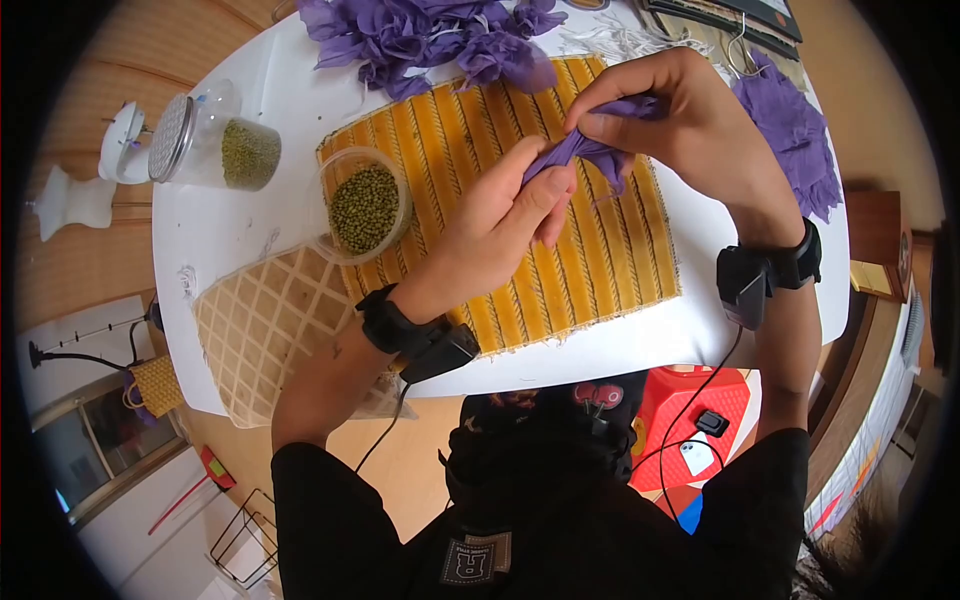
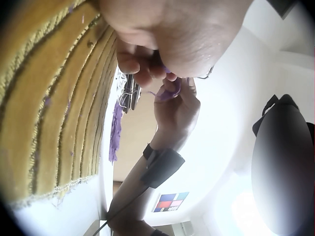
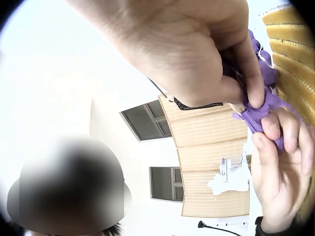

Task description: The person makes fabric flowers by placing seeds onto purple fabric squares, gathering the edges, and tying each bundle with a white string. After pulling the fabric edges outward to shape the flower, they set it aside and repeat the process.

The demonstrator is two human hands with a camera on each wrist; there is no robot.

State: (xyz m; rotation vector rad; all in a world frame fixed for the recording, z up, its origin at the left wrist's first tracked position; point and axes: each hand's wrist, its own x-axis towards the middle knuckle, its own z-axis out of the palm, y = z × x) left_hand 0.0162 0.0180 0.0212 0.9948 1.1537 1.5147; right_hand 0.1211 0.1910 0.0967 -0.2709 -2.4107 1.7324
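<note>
Both hands hold one gathered piece of purple cloth (image 1: pixel 574 150) above the yellow striped mat (image 1: pixel 600 270). My left hand (image 1: pixel 490 230) pinches its lower left part between thumb and fingers. On the upper right side my right hand (image 1: pixel 690 120) grips the bunched cloth with thumb and curled fingers. The right wrist view shows the purple cloth (image 3: pixel 256 115) drawn into pleats between the two hands. In the left wrist view the left palm hides most of the cloth.
An open tub of green beans (image 1: pixel 364 207) stands on the mat's left edge. Purple fabric pieces (image 1: pixel 430 40) lie at the back, more purple cloth (image 1: pixel 790 135) at the right. A jar (image 1: pixel 215 150) lies at the left, near a beige patterned cloth (image 1: pixel 270 330).
</note>
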